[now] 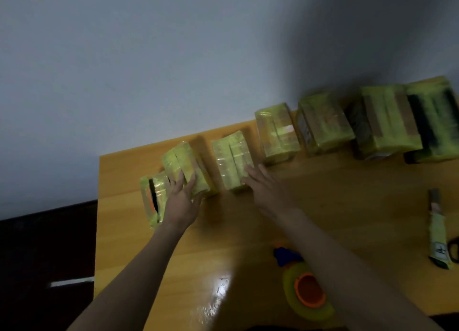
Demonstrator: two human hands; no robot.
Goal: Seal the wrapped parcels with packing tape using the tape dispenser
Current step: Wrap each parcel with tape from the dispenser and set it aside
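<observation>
Several parcels wrapped in yellow-green tape stand in a row along the far side of the wooden table [335,206]. My left hand [182,196] rests with straight fingers on the second parcel from the left [185,161]. My right hand [263,186] lies flat, its fingertips touching the near side of the third parcel [232,157]. A small parcel [152,196] lies at the far left beside my left wrist. The tape dispenser [305,291], with a yellow-green roll, orange hub and blue handle, lies on the table near me, partly under my right forearm.
More parcels [278,132] [323,122] [387,119] [434,117] continue to the right along the wall. A narrow taped packet [439,234] lies near the right edge, with a dark object beside it. The table's left edge drops to a dark floor.
</observation>
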